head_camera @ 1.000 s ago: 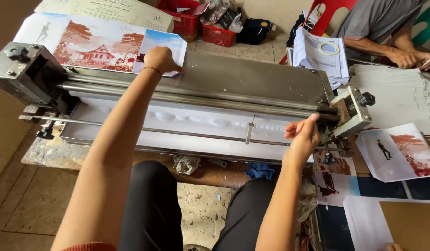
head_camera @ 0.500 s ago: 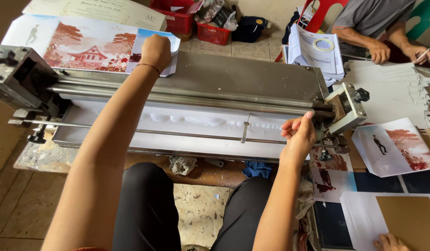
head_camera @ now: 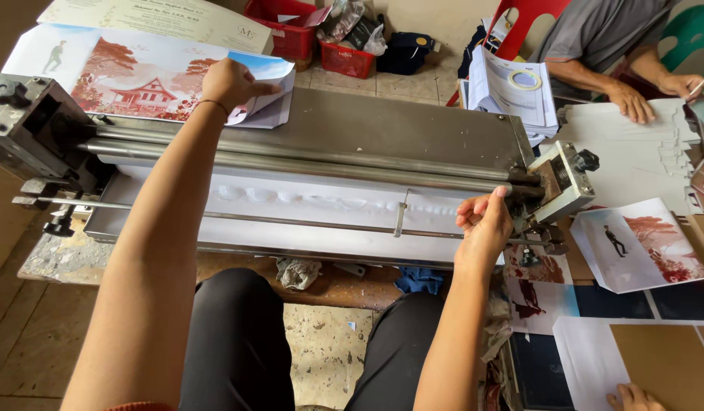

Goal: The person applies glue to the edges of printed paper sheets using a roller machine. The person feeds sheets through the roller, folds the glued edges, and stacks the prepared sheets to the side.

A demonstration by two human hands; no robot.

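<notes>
I sit at a long grey metal roller machine (head_camera: 382,133) with a white glue-wet tray (head_camera: 306,205) under its rollers. My left hand (head_camera: 232,84) reaches over the machine and grips the corner of the top printed sheet (head_camera: 139,84), a red house-and-trees picture on a stack behind it. My right hand (head_camera: 485,224) hovers at the right end of the rollers, next to the metal end bracket (head_camera: 565,183). Its fingers are loosely bent with nothing in them.
A person in a grey shirt (head_camera: 595,38) handles white die-cut cards (head_camera: 641,160) at the back right. More printed sheets (head_camera: 641,243) and brown board (head_camera: 664,358) lie at the right, where another hand (head_camera: 633,397) shows. Red baskets (head_camera: 291,30) stand on the floor behind.
My left hand has slid a little left along the stack and closed on the top sheet's corner. My right hand stays by the roller end, its fingers more bent.
</notes>
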